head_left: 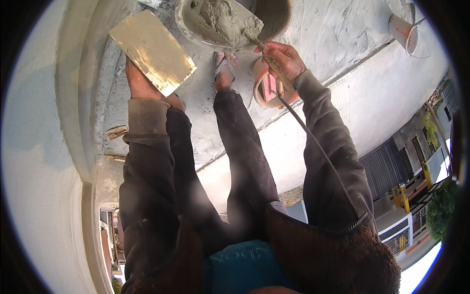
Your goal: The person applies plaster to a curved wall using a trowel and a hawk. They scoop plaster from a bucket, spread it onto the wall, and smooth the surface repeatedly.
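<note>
My left hand [139, 81] grips a rectangular metal plastering float [152, 51], its pale, smeared face turned up. My right hand [288, 61] holds the worn handle of a trowel [268, 58], whose blade is covered in wet grey mortar [225, 22] over a large basin [188, 29] at the top. Just below my right hand stands an orange bucket [259, 90] with a pink-and-white object [268, 85] in it. A long thin dark rod or cord [318, 147] slants from there toward my jacket; I cannot tell what it is.
I stand on a rough cement-streaked ledge [196, 137] with a low white wall [387, 93] along the right and a curved plastered wall [39, 147] on the left. A small bucket [401, 34] stands at the upper right. Buildings [391, 166] and greenery show beyond the ledge.
</note>
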A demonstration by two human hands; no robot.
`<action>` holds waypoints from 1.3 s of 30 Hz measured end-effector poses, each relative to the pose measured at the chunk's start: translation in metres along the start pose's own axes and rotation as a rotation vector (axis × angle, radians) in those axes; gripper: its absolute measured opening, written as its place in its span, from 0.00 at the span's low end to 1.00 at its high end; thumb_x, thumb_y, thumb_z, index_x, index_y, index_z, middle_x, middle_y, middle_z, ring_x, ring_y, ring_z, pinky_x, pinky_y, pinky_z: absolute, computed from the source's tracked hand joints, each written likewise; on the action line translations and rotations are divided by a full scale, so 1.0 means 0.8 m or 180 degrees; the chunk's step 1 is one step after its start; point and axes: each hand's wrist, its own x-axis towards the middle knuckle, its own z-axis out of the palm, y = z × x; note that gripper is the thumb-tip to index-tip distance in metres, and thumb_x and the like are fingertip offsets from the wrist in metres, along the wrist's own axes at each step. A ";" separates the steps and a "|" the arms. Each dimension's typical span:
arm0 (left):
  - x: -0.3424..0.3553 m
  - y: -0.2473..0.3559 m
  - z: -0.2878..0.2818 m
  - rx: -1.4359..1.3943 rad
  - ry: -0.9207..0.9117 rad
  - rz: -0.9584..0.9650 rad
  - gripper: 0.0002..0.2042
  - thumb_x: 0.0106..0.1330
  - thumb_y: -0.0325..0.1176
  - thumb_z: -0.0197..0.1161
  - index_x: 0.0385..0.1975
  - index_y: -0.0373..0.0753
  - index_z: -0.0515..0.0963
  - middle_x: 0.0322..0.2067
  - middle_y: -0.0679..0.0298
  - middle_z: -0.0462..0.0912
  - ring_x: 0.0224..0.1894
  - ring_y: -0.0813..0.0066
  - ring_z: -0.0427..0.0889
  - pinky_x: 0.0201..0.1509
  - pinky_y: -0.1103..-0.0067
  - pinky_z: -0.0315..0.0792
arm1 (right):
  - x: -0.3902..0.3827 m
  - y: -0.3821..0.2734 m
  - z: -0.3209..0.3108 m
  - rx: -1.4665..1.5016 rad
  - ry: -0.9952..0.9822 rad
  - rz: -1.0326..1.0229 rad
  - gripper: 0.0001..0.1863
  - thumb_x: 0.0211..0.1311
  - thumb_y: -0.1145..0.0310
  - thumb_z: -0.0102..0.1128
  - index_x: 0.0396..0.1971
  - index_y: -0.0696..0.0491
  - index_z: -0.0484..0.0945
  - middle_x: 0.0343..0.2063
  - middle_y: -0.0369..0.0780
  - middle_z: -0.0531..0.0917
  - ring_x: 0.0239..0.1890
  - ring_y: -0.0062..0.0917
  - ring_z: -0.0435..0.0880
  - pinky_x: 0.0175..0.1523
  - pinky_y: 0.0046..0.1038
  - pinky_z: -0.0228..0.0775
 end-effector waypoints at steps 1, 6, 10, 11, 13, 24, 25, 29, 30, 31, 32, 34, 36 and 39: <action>-0.014 0.012 0.013 0.0008 0.0202 -0.0035 0.25 0.74 0.51 0.52 0.63 0.41 0.67 0.56 0.58 0.76 0.55 0.63 0.80 0.55 0.64 0.78 | -0.030 -0.005 -0.001 0.0061 0.0049 -0.0102 0.16 0.72 0.63 0.51 0.48 0.60 0.79 0.21 0.34 0.76 0.16 0.15 0.71 0.22 0.20 0.64; -0.128 0.081 0.076 0.0158 -0.0460 -0.0136 0.22 0.76 0.46 0.49 0.59 0.36 0.70 0.50 0.56 0.80 0.49 0.63 0.84 0.51 0.67 0.81 | -0.200 -0.055 0.028 0.0316 -0.0254 -0.1241 0.20 0.71 0.61 0.51 0.49 0.63 0.77 0.27 0.40 0.80 0.19 0.19 0.75 0.26 0.22 0.67; -0.240 0.145 0.167 -0.0993 -0.1586 -0.0931 0.23 0.77 0.47 0.47 0.61 0.37 0.69 0.52 0.58 0.80 0.47 0.65 0.84 0.51 0.69 0.82 | -0.340 -0.117 0.071 -0.0411 0.0355 -0.2629 0.24 0.67 0.55 0.58 0.46 0.64 0.78 0.29 0.43 0.81 0.23 0.24 0.79 0.30 0.25 0.71; -0.295 0.164 0.215 -0.0268 -0.1500 -0.0106 0.25 0.76 0.51 0.49 0.64 0.38 0.67 0.54 0.58 0.78 0.51 0.67 0.83 0.54 0.69 0.81 | -0.374 -0.141 0.083 -0.0648 0.0557 -0.2996 0.24 0.67 0.54 0.59 0.45 0.64 0.79 0.31 0.44 0.82 0.25 0.25 0.80 0.32 0.26 0.72; -0.307 0.171 0.223 -0.0623 -0.1903 -0.0895 0.27 0.75 0.52 0.50 0.65 0.38 0.66 0.55 0.56 0.78 0.53 0.62 0.82 0.54 0.66 0.81 | -0.440 -0.199 0.107 -0.1226 0.0982 -0.3661 0.21 0.65 0.57 0.62 0.43 0.63 0.81 0.32 0.45 0.83 0.31 0.32 0.82 0.38 0.31 0.74; -0.638 0.335 0.344 -0.1128 -0.2735 0.0581 0.25 0.75 0.47 0.53 0.67 0.42 0.66 0.59 0.56 0.76 0.58 0.62 0.79 0.56 0.65 0.80 | -0.578 -0.375 0.207 -0.2185 0.1855 -0.6474 0.24 0.38 0.70 0.77 0.41 0.54 0.85 0.39 0.45 0.82 0.35 0.36 0.82 0.37 0.33 0.74; -0.643 0.342 0.338 -0.1266 -0.2866 0.0720 0.24 0.75 0.46 0.52 0.67 0.42 0.65 0.60 0.57 0.76 0.59 0.62 0.78 0.56 0.65 0.80 | -0.582 -0.379 0.218 -0.2154 0.1765 -0.6579 0.24 0.38 0.70 0.77 0.42 0.54 0.85 0.39 0.45 0.82 0.35 0.36 0.82 0.37 0.33 0.73; -0.720 0.396 0.326 -0.1409 -0.2958 0.0859 0.25 0.76 0.48 0.51 0.67 0.42 0.65 0.61 0.57 0.75 0.60 0.61 0.78 0.57 0.63 0.80 | -0.597 -0.383 0.246 -0.2138 0.1286 -0.6618 0.22 0.40 0.72 0.75 0.42 0.52 0.86 0.39 0.45 0.82 0.35 0.36 0.82 0.37 0.33 0.73; -0.721 0.400 0.308 -0.1449 -0.3219 0.1092 0.25 0.76 0.48 0.50 0.67 0.42 0.65 0.61 0.57 0.74 0.60 0.61 0.78 0.57 0.63 0.80 | -0.594 -0.375 0.247 -0.2244 0.1381 -0.6544 0.21 0.41 0.73 0.74 0.42 0.52 0.86 0.39 0.45 0.82 0.35 0.36 0.82 0.37 0.33 0.74; -0.730 0.405 0.290 -0.1579 -0.3250 0.1204 0.25 0.75 0.47 0.51 0.66 0.40 0.65 0.60 0.54 0.74 0.58 0.59 0.78 0.55 0.63 0.81 | -0.586 -0.365 0.241 -0.2350 0.1424 -0.6463 0.20 0.41 0.75 0.73 0.41 0.52 0.86 0.39 0.45 0.82 0.35 0.36 0.82 0.37 0.32 0.74; -0.737 0.411 0.273 -0.1711 -0.3301 0.1303 0.25 0.75 0.46 0.52 0.66 0.39 0.64 0.59 0.52 0.74 0.57 0.57 0.79 0.53 0.63 0.82 | -0.587 -0.359 0.243 -0.2463 0.1512 -0.6401 0.20 0.42 0.76 0.72 0.40 0.52 0.86 0.39 0.45 0.82 0.35 0.35 0.82 0.37 0.32 0.74; -0.757 0.424 0.243 -0.2122 -0.3033 0.1409 0.26 0.73 0.41 0.54 0.65 0.33 0.63 0.56 0.44 0.73 0.50 0.50 0.82 0.45 0.64 0.86 | -0.598 -0.344 0.246 -0.2438 0.1088 -0.6147 0.18 0.50 0.73 0.70 0.44 0.53 0.84 0.38 0.46 0.82 0.34 0.33 0.82 0.37 0.32 0.75; -0.779 0.434 0.217 -0.2246 -0.2778 0.1797 0.26 0.73 0.40 0.54 0.64 0.30 0.62 0.54 0.40 0.73 0.48 0.47 0.83 0.42 0.63 0.87 | -0.615 -0.339 0.270 -0.1786 0.0099 -0.5510 0.17 0.58 0.67 0.65 0.47 0.55 0.81 0.37 0.46 0.81 0.33 0.31 0.82 0.37 0.32 0.75; -0.797 0.445 0.177 -0.2039 -0.2813 0.2189 0.24 0.75 0.40 0.51 0.65 0.32 0.62 0.55 0.43 0.73 0.52 0.51 0.81 0.47 0.65 0.85 | -0.693 -0.367 0.345 -0.0201 -0.1878 -0.4067 0.26 0.73 0.48 0.49 0.46 0.60 0.73 0.28 0.43 0.78 0.25 0.24 0.79 0.29 0.27 0.75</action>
